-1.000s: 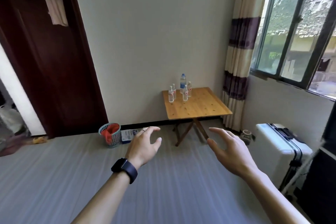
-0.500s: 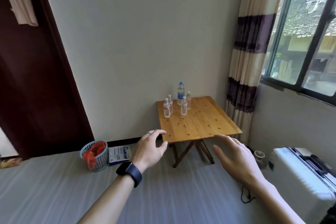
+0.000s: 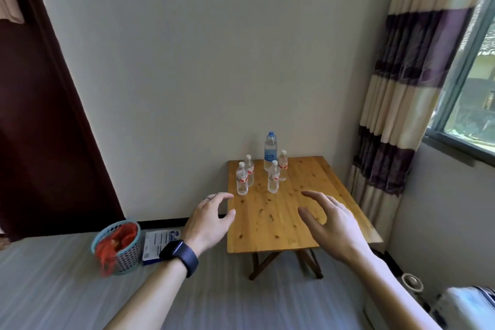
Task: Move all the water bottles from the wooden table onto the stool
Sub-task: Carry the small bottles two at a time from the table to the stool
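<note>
Several water bottles stand upright at the back left of a wooden folding table (image 3: pixel 300 222) against the wall. One tall bottle with a blue cap (image 3: pixel 270 151) is at the rear. The small red-labelled bottles stand in front of it: one at the front left (image 3: pixel 242 179), one at the front middle (image 3: pixel 273 177), and others behind them. My left hand (image 3: pixel 210 218), with a dark watch on the wrist, hovers at the table's left edge, fingers relaxed and empty. My right hand (image 3: pixel 330 218) hovers over the table's front half, fingers spread, holding nothing. No stool is in view.
A blue basket (image 3: pixel 119 245) with red contents stands on the floor left of the table, beside a white and blue packet (image 3: pixel 158 242). A dark door (image 3: pixel 40 128) is at the left, a striped curtain (image 3: pixel 396 104) and window at the right. A white suitcase (image 3: pixel 471 305) sits at the bottom right.
I have come closer to the table; it and the bottles now look larger. Both hands have reached forward, from over the floor to over the table's front and left edge.
</note>
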`<action>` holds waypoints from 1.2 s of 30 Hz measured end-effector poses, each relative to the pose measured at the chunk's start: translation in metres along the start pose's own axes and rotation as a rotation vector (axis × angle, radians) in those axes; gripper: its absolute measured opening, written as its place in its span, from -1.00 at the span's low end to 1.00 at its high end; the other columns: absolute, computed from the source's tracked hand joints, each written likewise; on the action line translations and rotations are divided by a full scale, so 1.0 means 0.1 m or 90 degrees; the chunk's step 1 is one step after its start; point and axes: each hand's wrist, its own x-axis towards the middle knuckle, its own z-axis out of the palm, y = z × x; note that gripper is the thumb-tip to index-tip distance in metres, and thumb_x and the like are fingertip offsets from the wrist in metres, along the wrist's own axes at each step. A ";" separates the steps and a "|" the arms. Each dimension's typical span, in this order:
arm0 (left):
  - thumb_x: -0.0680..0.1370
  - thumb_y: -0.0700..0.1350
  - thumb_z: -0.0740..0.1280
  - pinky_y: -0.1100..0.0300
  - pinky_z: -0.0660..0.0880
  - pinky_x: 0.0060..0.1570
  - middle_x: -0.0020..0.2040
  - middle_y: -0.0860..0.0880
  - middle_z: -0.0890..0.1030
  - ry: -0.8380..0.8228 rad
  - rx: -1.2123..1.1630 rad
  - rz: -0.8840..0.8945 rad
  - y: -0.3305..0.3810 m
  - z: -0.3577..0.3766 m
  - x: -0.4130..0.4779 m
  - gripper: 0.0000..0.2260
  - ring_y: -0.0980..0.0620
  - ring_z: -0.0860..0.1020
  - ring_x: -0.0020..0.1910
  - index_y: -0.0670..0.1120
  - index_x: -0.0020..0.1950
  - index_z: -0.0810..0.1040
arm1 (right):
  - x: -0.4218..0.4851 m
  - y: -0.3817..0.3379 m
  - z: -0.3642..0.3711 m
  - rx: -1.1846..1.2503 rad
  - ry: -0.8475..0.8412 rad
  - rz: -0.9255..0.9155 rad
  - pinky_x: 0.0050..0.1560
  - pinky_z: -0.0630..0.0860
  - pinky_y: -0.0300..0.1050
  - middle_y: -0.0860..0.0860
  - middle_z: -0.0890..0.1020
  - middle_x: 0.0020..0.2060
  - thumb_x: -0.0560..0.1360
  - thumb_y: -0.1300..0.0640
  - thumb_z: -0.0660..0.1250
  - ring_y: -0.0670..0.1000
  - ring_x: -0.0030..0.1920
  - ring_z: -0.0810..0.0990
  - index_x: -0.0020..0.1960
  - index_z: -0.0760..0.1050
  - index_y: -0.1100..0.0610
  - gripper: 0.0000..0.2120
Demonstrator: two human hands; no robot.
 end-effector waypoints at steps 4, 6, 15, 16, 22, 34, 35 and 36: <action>0.58 0.02 0.34 0.25 0.39 0.16 0.30 0.10 0.54 -0.005 -0.011 -0.002 -0.17 0.27 0.80 -0.71 0.08 0.49 0.30 0.12 0.31 0.51 | 0.79 0.30 0.27 -0.005 -0.003 0.005 0.30 0.38 -0.09 -0.18 0.52 0.32 0.55 -0.27 0.23 -0.04 0.38 0.42 0.40 0.39 -0.23 -0.56; 0.58 0.02 0.34 0.27 0.38 0.15 0.29 0.10 0.54 -0.010 -0.012 0.005 -0.27 0.40 1.23 -0.71 0.08 0.49 0.30 0.12 0.31 0.51 | 1.23 0.41 0.44 -0.003 -0.002 0.005 0.28 0.39 -0.10 -0.18 0.52 0.31 0.54 -0.26 0.24 -0.04 0.37 0.44 0.38 0.40 -0.24 -0.57; 0.59 0.02 0.34 0.33 0.39 0.00 0.26 0.08 0.56 -0.068 -0.033 -0.025 -0.72 0.99 3.21 -0.72 0.14 0.52 0.15 0.11 0.30 0.51 | 2.93 1.02 1.02 -0.017 -0.027 0.075 0.22 0.36 -0.19 -0.21 0.51 0.31 0.55 -0.26 0.24 -0.07 0.35 0.43 0.39 0.39 -0.25 -0.58; 0.59 0.02 0.34 0.39 0.36 -0.05 0.26 0.10 0.55 -0.085 -0.039 -0.027 -0.76 1.10 3.35 -0.72 0.18 0.50 0.11 0.12 0.30 0.50 | 3.06 1.11 1.10 -0.018 -0.032 0.084 0.20 0.35 -0.20 -0.22 0.51 0.30 0.54 -0.27 0.24 -0.07 0.35 0.44 0.38 0.39 -0.25 -0.58; 0.58 0.03 0.34 0.35 0.36 0.01 0.29 0.14 0.53 -0.123 -0.038 -0.094 -1.22 1.76 4.17 -0.69 0.17 0.49 0.20 0.16 0.32 0.47 | 3.87 1.79 1.79 0.034 -0.098 0.136 0.26 0.38 -0.16 -0.23 0.51 0.27 0.54 -0.27 0.26 -0.08 0.34 0.44 0.37 0.39 -0.25 -0.59; 0.55 -0.02 0.41 0.40 0.30 -0.13 0.29 -0.04 0.42 -0.123 -0.104 -0.406 -2.00 2.85 4.99 -0.52 0.21 0.39 0.00 0.06 0.43 0.34 | 4.80 2.87 3.14 0.068 -0.378 0.312 0.14 0.43 -0.13 0.00 0.51 0.34 0.52 -0.21 0.33 0.03 0.32 0.49 0.46 0.29 -0.06 -0.42; 0.55 -0.03 0.42 0.35 0.31 -0.05 0.33 -0.08 0.42 -0.130 -0.105 -0.427 -2.09 2.93 5.04 -0.49 0.15 0.39 0.05 0.05 0.45 0.32 | 4.90 2.93 3.23 0.057 -0.399 0.324 0.14 0.43 -0.11 0.01 0.48 0.38 0.52 -0.21 0.34 0.06 0.34 0.48 0.49 0.25 -0.04 -0.38; 0.54 -0.03 0.44 0.31 0.31 0.03 0.36 -0.11 0.42 -0.140 -0.109 -0.450 -2.18 3.00 5.09 -0.45 0.11 0.40 0.10 0.03 0.47 0.29 | 5.02 2.99 3.32 0.048 -0.413 0.337 0.16 0.43 -0.09 0.03 0.45 0.41 0.51 -0.20 0.35 0.08 0.36 0.47 0.51 0.21 -0.01 -0.33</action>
